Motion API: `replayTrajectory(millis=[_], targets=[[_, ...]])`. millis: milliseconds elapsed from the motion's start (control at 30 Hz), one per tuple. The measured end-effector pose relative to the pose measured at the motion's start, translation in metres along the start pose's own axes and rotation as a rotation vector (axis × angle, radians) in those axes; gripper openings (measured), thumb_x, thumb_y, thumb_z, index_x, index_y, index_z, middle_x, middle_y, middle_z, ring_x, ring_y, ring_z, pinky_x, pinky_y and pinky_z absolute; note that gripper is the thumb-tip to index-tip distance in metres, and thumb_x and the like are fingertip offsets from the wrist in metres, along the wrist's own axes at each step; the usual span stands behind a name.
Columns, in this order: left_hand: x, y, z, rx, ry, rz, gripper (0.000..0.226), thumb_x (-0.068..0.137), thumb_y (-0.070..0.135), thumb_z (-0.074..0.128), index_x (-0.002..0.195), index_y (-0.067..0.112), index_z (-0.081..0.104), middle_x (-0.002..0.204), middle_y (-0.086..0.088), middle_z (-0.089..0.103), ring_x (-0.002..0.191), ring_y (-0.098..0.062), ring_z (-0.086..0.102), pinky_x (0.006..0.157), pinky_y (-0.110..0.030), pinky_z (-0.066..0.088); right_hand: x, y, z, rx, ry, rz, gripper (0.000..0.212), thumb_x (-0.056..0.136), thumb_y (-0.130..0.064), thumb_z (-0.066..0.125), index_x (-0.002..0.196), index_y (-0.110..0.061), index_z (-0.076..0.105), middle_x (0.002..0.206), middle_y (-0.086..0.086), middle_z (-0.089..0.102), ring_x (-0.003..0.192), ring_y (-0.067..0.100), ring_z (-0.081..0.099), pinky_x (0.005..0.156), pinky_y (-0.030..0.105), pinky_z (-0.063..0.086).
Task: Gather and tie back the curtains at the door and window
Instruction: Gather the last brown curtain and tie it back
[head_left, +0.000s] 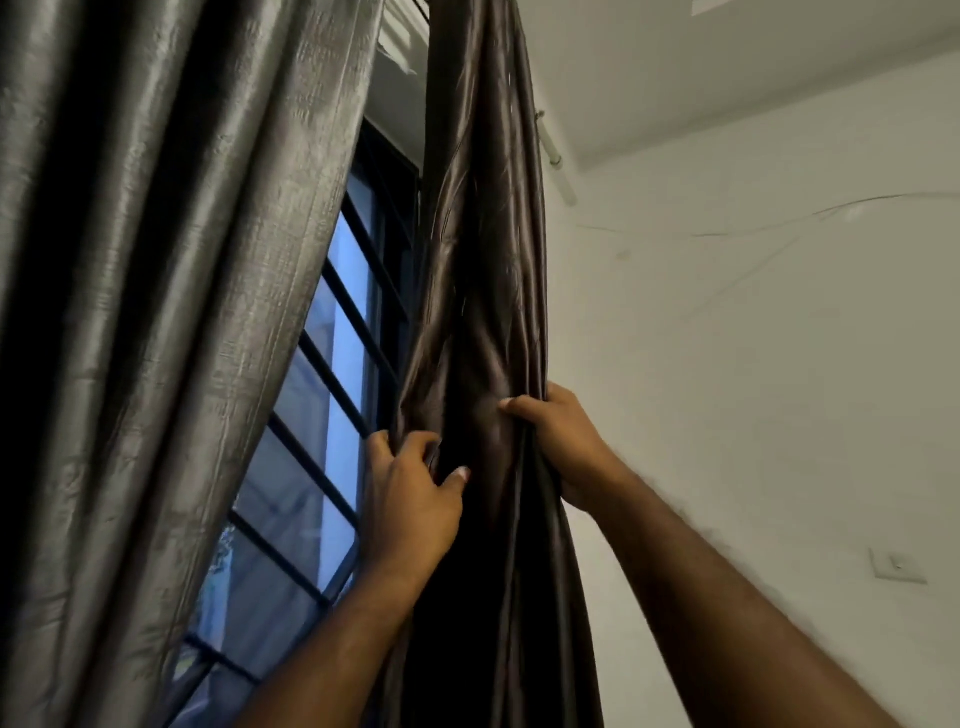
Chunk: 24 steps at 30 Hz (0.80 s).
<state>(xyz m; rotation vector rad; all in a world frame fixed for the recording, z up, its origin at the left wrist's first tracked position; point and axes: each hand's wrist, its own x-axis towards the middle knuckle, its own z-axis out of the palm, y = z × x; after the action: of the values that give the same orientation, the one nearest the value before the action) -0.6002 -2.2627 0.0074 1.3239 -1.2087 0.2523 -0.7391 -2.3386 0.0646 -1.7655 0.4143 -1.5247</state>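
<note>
The dark brown curtain (483, 291) hangs bunched just right of the barred window (332, 395), against the white wall (753, 364); its top and foot run out of frame. The left hand (410, 499) clutches the bunch's left edge, thumb pressed on the front; the right hand (563, 441) grips the right edge, thumb in front, its fingers hidden behind the folds. A grey curtain (156, 312) fills the left side, its edges cut off.

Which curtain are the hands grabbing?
The dark brown curtain on the right, by the white wall. The left hand and right hand both grip its bunched folds. The grey curtain on the left hangs loose, untouched.
</note>
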Motion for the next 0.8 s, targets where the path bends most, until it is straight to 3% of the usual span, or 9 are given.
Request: replayTrajectory(millis=[133, 233, 300, 367, 433, 500, 600, 700, 800], targets=[[-0.001, -0.007, 0.003, 0.065, 0.055, 0.101, 0.064, 0.081, -0.005, 0.063, 0.133, 0.028, 0.045, 0.137, 0.0, 0.043, 0.088, -0.016, 0.057, 0.055, -0.011, 0.037, 0.004, 0.001, -0.005, 0.094, -0.02, 0.062, 0.017, 0.09, -0.009, 0.061, 0.103, -0.015, 0.069, 0.092, 0.008, 0.078, 0.08, 0.022, 0.077, 0.064, 0.03, 0.061], [-0.017, 0.006, 0.005, 0.167, 0.137, 0.315, 0.07, 0.076, -0.008, 0.059, 0.131, 0.027, 0.036, 0.135, 0.0, 0.052, 0.095, -0.025, 0.064, 0.057, -0.027, 0.046, 0.003, 0.007, 0.002, 0.0, -0.019, -0.003, 0.014, 0.096, -0.018, 0.056, 0.103, -0.017, 0.068, 0.099, 0.009, 0.075, 0.087, 0.023, 0.076, 0.075, 0.035, 0.064], [-0.032, 0.017, 0.012, 0.232, 0.12, 0.408, 0.069, 0.075, -0.004, 0.063, 0.13, 0.024, 0.033, 0.13, -0.003, 0.057, 0.101, -0.026, 0.064, 0.065, -0.037, 0.052, 0.0, 0.007, 0.013, -0.013, -0.097, -0.029, 0.029, 0.097, -0.04, 0.057, 0.109, -0.016, 0.068, 0.099, 0.005, 0.076, 0.092, 0.02, 0.075, 0.08, 0.032, 0.062], [-0.044, 0.021, 0.021, 0.231, 0.081, 0.414, 0.07, 0.075, 0.002, 0.067, 0.131, 0.025, 0.031, 0.116, -0.004, 0.061, 0.09, -0.022, 0.063, 0.061, -0.033, 0.05, -0.004, 0.008, 0.024, -0.071, -0.123, -0.015, 0.046, 0.088, -0.056, 0.064, 0.112, -0.017, 0.068, 0.1, 0.003, 0.077, 0.093, 0.019, 0.075, 0.085, 0.035, 0.061], [-0.049, 0.022, 0.025, 0.101, 0.018, 0.302, 0.062, 0.079, 0.012, 0.066, 0.125, 0.032, 0.031, 0.107, 0.003, 0.063, 0.075, -0.008, 0.057, 0.056, -0.021, 0.041, -0.004, 0.011, 0.027, -0.145, -0.051, -0.029, 0.027, 0.089, -0.042, 0.069, 0.105, -0.02, 0.068, 0.096, 0.005, 0.077, 0.089, 0.02, 0.075, 0.082, 0.039, 0.062], [-0.048, 0.018, 0.023, -0.172, -0.007, 0.138, 0.046, 0.084, 0.019, 0.065, 0.113, 0.038, 0.035, 0.111, 0.014, 0.065, 0.081, 0.0, 0.059, 0.061, -0.021, 0.045, -0.005, 0.012, 0.023, -0.167, 0.042, -0.024, 0.013, 0.093, -0.019, 0.062, 0.103, -0.013, 0.067, 0.097, 0.013, 0.075, 0.09, 0.028, 0.074, 0.081, 0.044, 0.062], [-0.041, 0.001, 0.017, -0.295, 0.098, -0.06, 0.045, 0.083, 0.017, 0.07, 0.112, 0.035, 0.041, 0.12, 0.009, 0.061, 0.106, -0.013, 0.061, 0.08, -0.032, 0.051, -0.012, 0.013, 0.011, -0.064, 0.028, 0.032, 0.015, 0.089, -0.003, 0.061, 0.103, -0.005, 0.067, 0.098, 0.022, 0.073, 0.087, 0.032, 0.075, 0.078, 0.043, 0.064], [-0.036, -0.021, 0.014, -0.366, -0.095, -0.266, 0.058, 0.079, 0.02, 0.078, 0.124, 0.029, 0.042, 0.126, 0.001, 0.06, 0.108, -0.019, 0.062, 0.087, -0.038, 0.055, -0.024, 0.021, 0.003, -0.1, -0.082, 0.075, 0.027, 0.08, 0.005, 0.065, 0.101, -0.013, 0.066, 0.099, 0.014, 0.074, 0.088, 0.026, 0.075, 0.076, 0.036, 0.064], [-0.039, -0.041, 0.013, -0.373, -0.31, -0.395, 0.059, 0.075, 0.006, 0.081, 0.126, 0.018, 0.053, 0.12, -0.006, 0.067, 0.107, -0.023, 0.066, 0.092, -0.047, 0.056, -0.041, 0.036, -0.008, -0.117, -0.162, 0.133, 0.036, 0.08, 0.008, 0.064, 0.101, -0.022, 0.064, 0.104, 0.007, 0.072, 0.095, 0.023, 0.072, 0.078, 0.03, 0.062]])
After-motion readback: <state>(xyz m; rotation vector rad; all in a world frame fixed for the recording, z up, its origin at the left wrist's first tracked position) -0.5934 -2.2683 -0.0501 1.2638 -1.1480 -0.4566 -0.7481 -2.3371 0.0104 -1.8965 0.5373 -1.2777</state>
